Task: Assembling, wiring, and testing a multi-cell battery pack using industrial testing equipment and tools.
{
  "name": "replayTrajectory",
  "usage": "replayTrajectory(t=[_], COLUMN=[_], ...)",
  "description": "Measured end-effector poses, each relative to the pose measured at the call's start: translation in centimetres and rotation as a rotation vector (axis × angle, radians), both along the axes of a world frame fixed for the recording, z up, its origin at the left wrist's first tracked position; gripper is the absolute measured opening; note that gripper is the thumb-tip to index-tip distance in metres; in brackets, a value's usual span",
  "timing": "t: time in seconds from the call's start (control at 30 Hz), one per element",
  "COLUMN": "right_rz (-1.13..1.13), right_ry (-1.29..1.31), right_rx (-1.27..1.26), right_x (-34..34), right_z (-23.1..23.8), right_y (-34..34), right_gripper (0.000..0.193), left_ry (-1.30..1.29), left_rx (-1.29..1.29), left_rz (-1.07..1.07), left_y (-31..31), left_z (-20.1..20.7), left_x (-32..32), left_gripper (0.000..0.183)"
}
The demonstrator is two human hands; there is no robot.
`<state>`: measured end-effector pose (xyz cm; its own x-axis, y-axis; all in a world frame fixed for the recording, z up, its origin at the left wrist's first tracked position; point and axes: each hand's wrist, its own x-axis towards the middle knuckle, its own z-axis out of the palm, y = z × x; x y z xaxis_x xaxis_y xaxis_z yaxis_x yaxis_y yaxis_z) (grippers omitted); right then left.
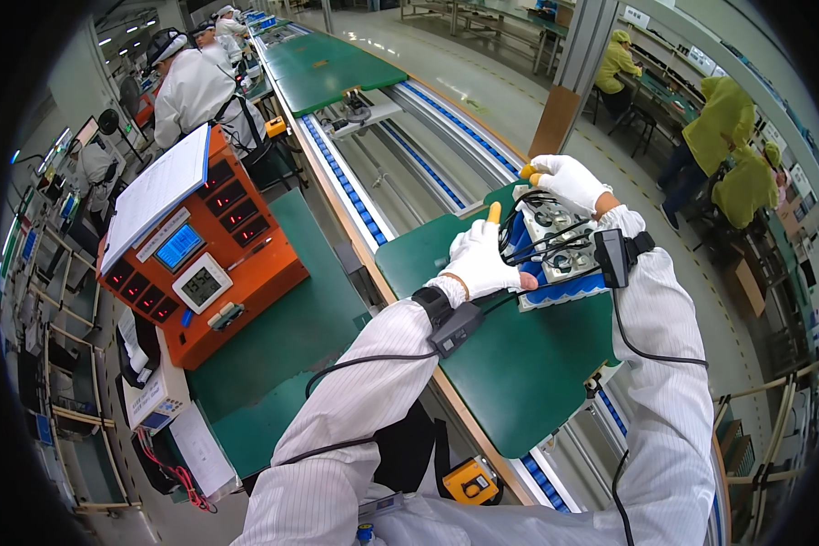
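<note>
A blue tray lies on a green board over the conveyor, holding white parts with several black cables looped across them. My left hand, in a white glove with a yellow fingertip cover, is closed at the tray's left side, with the bare thumb tip against the edge. My right hand, gloved the same way, is at the tray's far side above the cables. Its yellow-tipped fingers are bent together, and what lies between them is hidden. Both wrists carry black strapped devices with cords.
Left of the conveyor, an orange instrument box with displays and a clipboard stands on a green bench. Another green board sits farther up the line. A post rises beyond my right hand. Several people work on both sides.
</note>
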<state>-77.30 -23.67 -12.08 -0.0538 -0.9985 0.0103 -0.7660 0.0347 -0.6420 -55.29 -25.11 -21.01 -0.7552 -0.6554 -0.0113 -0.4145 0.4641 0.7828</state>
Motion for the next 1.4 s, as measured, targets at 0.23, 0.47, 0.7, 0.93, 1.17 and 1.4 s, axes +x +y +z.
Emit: replayTrajectory(t=[0.23, 0.47, 0.7, 0.93, 1.17, 1.4], right_rz=[-0.111, -0.285, -0.328, -0.308, -0.291, -0.643], right_ry=[0.621, 0.659, 0.741, 0.850, 0.504, -0.336], right_rx=[-0.130, 0.330, 0.295, 0.415, 0.459, 0.276], right_x=[-2.2, -3.9, -5.5, -3.6, -1.5, 5.0], right_z=[-0.8, -0.1, -1.2, -0.7, -3.3, -5.4], right_y=[0.1, -0.1, -0.3, 4.3, 16.3, 24.2], right_gripper=[0.043, 0.058, 0.058, 0.063, 0.059, 0.042], left_ry=[-0.023, -0.077, -0.159, 0.086, 0.396, 0.345], left_rx=[-0.225, -0.354, -0.521, -0.254, 0.293, 0.900], left_rz=[-0.024, 0.151, 0.060, 0.147, 0.156, 0.175], left_y=[5.1, 4.7, 4.7, 3.4, 6.9, 13.5], left_z=[0.7, 0.6, 2.9, 3.7, 1.1, -0.9], left_x=[-0.6, 0.8, 3.8, 6.8, 11.4, 15.3], left_gripper=[0.124, 0.029, 0.021, 0.029, 0.040, 0.037])
